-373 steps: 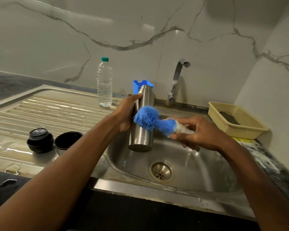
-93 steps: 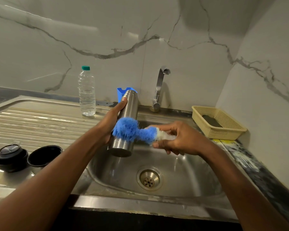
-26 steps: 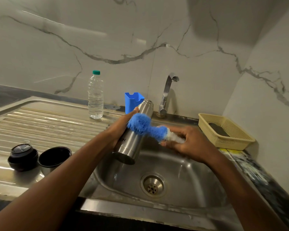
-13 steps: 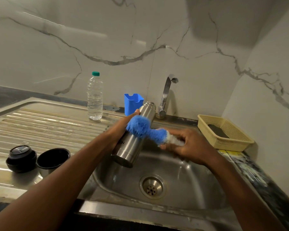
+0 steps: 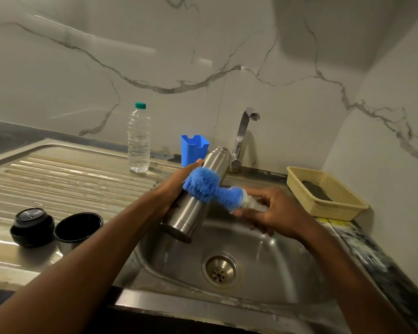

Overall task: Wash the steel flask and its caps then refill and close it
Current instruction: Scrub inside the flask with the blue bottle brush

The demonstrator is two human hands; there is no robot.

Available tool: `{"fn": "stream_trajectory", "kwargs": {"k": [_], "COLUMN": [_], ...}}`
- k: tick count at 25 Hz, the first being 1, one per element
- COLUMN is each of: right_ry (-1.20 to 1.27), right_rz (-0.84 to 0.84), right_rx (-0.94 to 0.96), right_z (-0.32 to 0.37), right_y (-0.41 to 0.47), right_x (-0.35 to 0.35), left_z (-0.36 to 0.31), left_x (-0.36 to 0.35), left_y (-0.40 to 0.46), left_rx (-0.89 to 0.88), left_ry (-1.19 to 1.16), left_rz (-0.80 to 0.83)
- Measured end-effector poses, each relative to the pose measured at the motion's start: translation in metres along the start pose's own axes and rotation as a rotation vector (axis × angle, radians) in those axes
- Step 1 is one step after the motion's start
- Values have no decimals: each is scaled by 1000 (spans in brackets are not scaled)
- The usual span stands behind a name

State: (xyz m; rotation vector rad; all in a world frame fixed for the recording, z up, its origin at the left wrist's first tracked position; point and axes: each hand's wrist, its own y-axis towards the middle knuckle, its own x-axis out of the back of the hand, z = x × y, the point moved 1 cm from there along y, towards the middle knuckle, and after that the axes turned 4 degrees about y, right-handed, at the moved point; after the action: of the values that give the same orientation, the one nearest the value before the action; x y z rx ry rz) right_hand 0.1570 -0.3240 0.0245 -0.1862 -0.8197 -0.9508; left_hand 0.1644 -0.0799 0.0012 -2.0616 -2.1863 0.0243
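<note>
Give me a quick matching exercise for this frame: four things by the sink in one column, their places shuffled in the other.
Things:
1. flask
2. brush
3. water bottle
4. basket

Places:
A. standing on the draining board by the wall
B. on the counter right of the sink
C. gripped by the left hand over the basin, tilted
D. held by the right hand, bristles against the steel

Pairs: 1-C, 2-D, 3-A, 4-B

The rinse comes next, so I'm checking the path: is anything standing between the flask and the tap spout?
Nothing visible. The left hand holds the steel flask tilted over the sink, just below the tap; only the blue brush in the right hand rests on its side.
</note>
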Motion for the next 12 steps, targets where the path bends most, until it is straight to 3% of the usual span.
{"fn": "stream_trajectory", "kwargs": {"k": [4,9,12], "right_ry": [-192,38,-110], "right_rz": [-347,-69,-257], "right_rx": [22,-23,-3], "right_z": [-12,-7,-13], "right_y": [6,1,5], "right_x": [10,6,10], "left_z": [3,2,2], "left_x": [-1,-5,-4], "left_y": [-1,-3,-2], "left_rx": [38,26,52], "left_ry": [-26,-55,-59], "left_rz": [53,69,73]}}
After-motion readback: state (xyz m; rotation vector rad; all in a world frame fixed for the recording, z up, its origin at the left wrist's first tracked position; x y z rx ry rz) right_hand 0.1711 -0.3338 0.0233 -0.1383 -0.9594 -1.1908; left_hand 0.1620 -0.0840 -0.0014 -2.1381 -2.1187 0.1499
